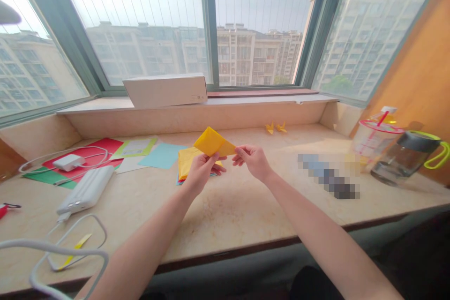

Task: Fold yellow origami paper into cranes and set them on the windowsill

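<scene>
A folded piece of yellow paper (210, 141) is held up above the table, pinched between both hands. My left hand (206, 167) grips its lower edge, fingers closed. At the paper's right corner, my right hand (252, 159) pinches the tip between thumb and fingers. Behind and below my left hand lies a stack of yellow paper (185, 161) with other colours showing underneath; part of it is hidden by the hand. Two small folded yellow paper birds (269, 128) stand toward the back of the table.
Coloured sheets (165, 155), a white charger (69, 162) and a power bank (87, 189) with cables lie on the left. A plastic cup (374, 143) and a dark-lidded bottle (404, 159) stand on the right. A white box (167, 91) rests on the sill.
</scene>
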{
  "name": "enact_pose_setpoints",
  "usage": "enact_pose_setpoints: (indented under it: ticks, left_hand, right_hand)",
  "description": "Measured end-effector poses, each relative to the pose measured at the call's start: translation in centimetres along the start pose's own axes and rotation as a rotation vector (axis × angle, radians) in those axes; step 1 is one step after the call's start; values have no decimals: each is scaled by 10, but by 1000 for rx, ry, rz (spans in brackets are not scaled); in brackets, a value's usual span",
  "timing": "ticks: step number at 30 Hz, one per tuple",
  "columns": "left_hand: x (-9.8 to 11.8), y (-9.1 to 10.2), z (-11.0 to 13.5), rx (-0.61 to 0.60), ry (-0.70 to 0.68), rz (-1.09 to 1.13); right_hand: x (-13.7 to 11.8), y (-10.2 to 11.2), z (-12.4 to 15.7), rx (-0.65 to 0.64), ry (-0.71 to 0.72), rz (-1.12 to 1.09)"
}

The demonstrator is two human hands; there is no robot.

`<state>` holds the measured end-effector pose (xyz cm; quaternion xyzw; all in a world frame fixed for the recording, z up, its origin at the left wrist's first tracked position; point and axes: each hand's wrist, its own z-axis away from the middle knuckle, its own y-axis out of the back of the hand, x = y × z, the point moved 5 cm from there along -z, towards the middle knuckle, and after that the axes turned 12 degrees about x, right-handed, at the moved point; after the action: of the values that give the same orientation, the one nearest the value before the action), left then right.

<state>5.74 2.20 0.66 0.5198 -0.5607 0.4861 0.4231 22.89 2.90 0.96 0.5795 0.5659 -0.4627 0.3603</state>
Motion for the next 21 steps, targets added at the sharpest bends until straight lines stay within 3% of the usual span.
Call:
enact_pose_setpoints:
  ticks: [6, 13, 18, 21]
  left_hand:
    - [-3, 1, 1, -2, -4, -6]
    - [-3, -3, 3, -95, -10, -14]
    - [-10, -8, 6, -184, 11, -35]
    - [-12, -9, 8, -173, 27, -11]
  right_hand:
    - [2, 2, 2, -16, 3, 103]
    - [-1, 1, 1, -46, 72, 123]
    - [6, 1, 1, -40, 6, 71]
    - [10, 1, 1, -22, -17, 37]
